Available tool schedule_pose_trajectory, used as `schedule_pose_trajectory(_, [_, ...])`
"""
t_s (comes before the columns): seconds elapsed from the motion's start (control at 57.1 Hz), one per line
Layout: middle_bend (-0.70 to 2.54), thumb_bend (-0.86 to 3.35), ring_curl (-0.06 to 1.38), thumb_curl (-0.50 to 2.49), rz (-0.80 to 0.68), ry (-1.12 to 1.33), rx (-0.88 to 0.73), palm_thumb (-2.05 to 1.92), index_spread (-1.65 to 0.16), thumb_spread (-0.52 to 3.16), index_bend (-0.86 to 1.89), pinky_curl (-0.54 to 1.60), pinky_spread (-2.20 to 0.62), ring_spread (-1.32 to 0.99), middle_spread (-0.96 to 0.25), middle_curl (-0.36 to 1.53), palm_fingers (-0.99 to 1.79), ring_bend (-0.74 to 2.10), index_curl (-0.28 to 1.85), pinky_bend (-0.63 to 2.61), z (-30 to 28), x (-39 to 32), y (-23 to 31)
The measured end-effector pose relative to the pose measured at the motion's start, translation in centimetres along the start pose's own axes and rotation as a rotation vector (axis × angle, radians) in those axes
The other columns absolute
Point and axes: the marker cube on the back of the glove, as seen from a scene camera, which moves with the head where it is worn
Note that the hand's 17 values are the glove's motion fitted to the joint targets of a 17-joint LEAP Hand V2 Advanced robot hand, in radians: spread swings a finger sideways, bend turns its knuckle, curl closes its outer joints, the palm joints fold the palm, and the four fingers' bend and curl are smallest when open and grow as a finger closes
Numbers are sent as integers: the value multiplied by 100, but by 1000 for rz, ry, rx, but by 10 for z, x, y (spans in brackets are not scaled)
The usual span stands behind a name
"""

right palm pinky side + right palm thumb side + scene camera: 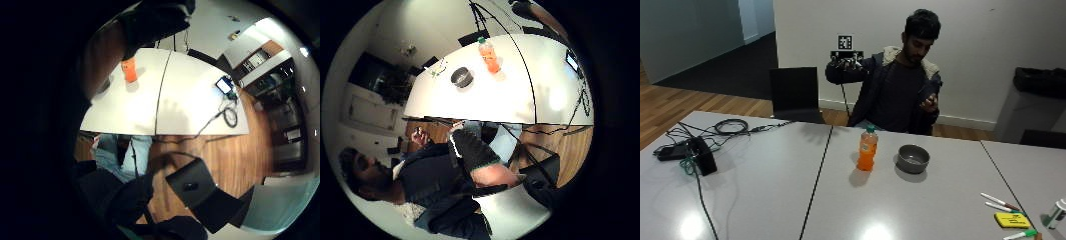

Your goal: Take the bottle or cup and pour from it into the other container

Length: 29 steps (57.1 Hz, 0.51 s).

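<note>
Two task things stood on the tabletop [773,190]: an orange bottle [867,149] with a green cap, upright, and just beside it a low grey metal cup [913,158], round and open-topped. What the cup contained could not be made out. The gloved right hand [845,62] was raised near the person's shoulder, well apart from the bottle, holding nothing; whether its fingers were straight or curled could not be told. The bare hand [929,101] was held at the chest. Far from the bottle lay a black device [700,155] with coiled cables [730,126]; on the bottle's other side, beyond the cup, lay markers [999,202] and a yellow eraser [1011,220]. A black chair [795,95] stood behind the tabletop.
</note>
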Motion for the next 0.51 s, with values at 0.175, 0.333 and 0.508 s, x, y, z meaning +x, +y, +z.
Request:
schedule_pose_trajectory(0.175, [33, 7, 12, 16, -153, 14, -39, 28, -35, 77, 22, 10, 26, 15, 0, 16, 46, 20, 20, 29, 0, 4, 0])
schedule_pose_trajectory(0.333, [30, 1, 15, 22, -251, 44, -45, 30, -38, 89, 17, 13, 31, 18, 2, 21, 43, 19, 23, 30, 4, -7, -11])
schedule_pose_trajectory(0.508, [28, -3, 16, 26, -7, 87, -133, 28, -38, 92, 13, 17, 33, 20, 6, 25, 28, 17, 24, 36, 15, -46, -21])
